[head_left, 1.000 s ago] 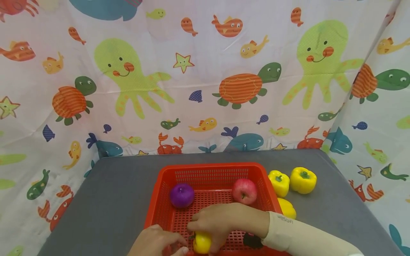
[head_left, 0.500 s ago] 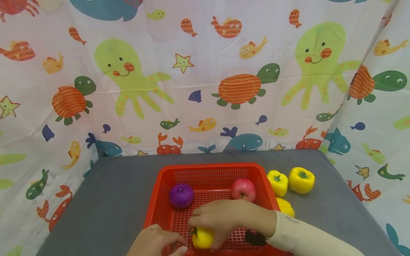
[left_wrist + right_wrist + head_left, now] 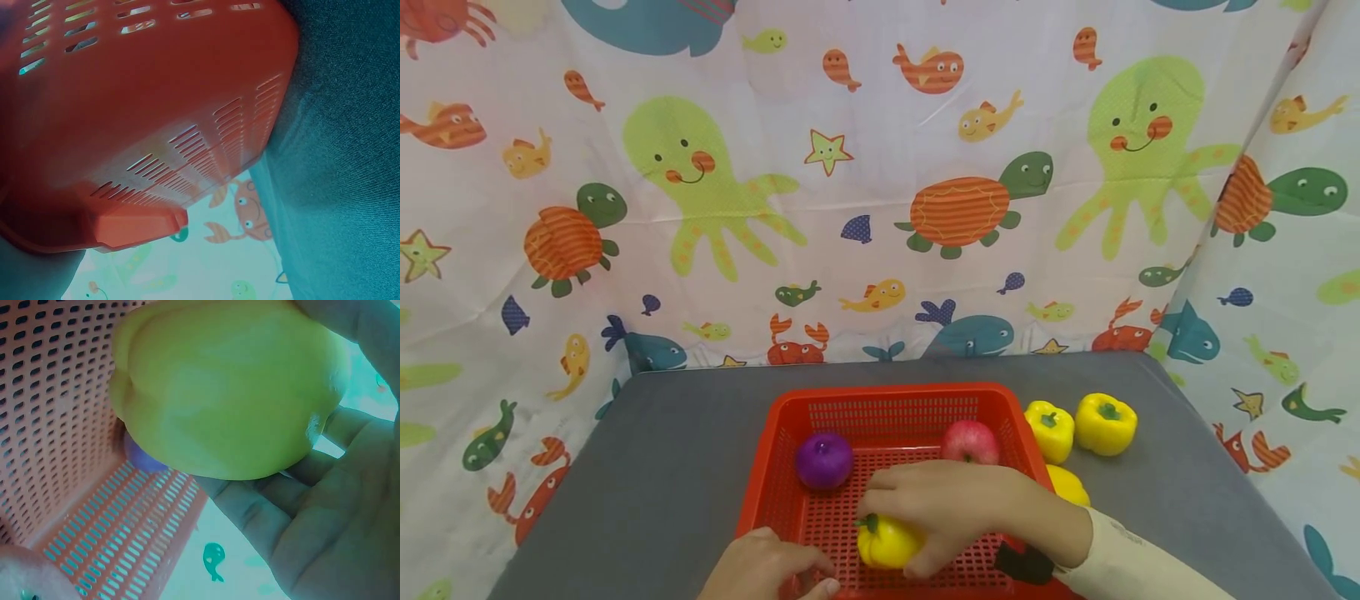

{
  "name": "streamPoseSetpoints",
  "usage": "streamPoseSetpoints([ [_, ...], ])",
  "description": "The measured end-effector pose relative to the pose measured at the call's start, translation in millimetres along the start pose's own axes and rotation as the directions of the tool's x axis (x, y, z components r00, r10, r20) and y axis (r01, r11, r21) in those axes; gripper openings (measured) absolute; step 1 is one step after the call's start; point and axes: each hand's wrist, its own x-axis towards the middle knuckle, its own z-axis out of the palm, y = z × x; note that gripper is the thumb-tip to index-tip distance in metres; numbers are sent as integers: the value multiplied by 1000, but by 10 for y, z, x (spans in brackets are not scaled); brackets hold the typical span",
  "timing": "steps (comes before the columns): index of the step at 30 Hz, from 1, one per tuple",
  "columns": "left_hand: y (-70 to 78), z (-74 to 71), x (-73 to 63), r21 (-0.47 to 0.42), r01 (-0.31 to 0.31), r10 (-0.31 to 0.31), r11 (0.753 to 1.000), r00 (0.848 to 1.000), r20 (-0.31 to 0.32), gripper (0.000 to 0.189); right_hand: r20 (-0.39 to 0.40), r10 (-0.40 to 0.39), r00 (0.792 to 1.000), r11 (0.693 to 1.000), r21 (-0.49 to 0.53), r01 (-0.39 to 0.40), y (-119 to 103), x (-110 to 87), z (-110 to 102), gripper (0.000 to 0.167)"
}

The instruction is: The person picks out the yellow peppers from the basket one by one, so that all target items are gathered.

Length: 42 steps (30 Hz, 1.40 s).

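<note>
My right hand point(image 3: 925, 504) grips a yellow bell pepper point(image 3: 883, 543) inside the red plastic basket point(image 3: 895, 390). In the right wrist view the pepper point(image 3: 231, 387) lies between the thumb and the curled fingers, above the slotted basket floor. My left hand point(image 3: 767, 567) holds the basket's near left rim; its fingertips are partly hidden. The left wrist view is filled by the basket's outer wall point(image 3: 162, 94). Also in the basket are a purple round vegetable point(image 3: 824, 460) at the left and a red apple point(image 3: 971, 442) at the back right, partly behind my right hand.
Outside the basket's right wall, on the grey table point(image 3: 677, 467), stand a small yellow bell pepper point(image 3: 1050, 431), a larger one point(image 3: 1106, 424) and another yellow one point(image 3: 1069, 486) partly hidden. A patterned curtain point(image 3: 880, 183) rises behind the table and along its sides.
My right hand has moved slightly away from the basket's near edge and to the right, bringing the yellow bell pepper along. My left hand has stayed at the rim.
</note>
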Motion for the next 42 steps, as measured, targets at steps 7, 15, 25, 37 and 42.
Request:
streamPoseSetpoints([
  [7,1,-3,0,-5,-4,4,1000,1000,-1,26,-66,25,997,996,90,-19,5,-186,-19,56],
  [15,34,-16,-5,3,26,-26,1000,1000,-3,26,-148,94,984,988,133,-75,4,-395,-76,55],
  [25,41,-22,2,-8,59,-58,998,997,41,27,-207,195,959,963,228,-146,-10,-640,-119,59],
  [37,54,-22,5,-1,42,-42,999,999,15,28,-276,260,925,945,272,-184,-11,-856,-134,60],
  [42,46,-8,1,3,40,-40,999,999,11,27,-282,259,924,947,264,-184,-3,-939,-120,58],
])
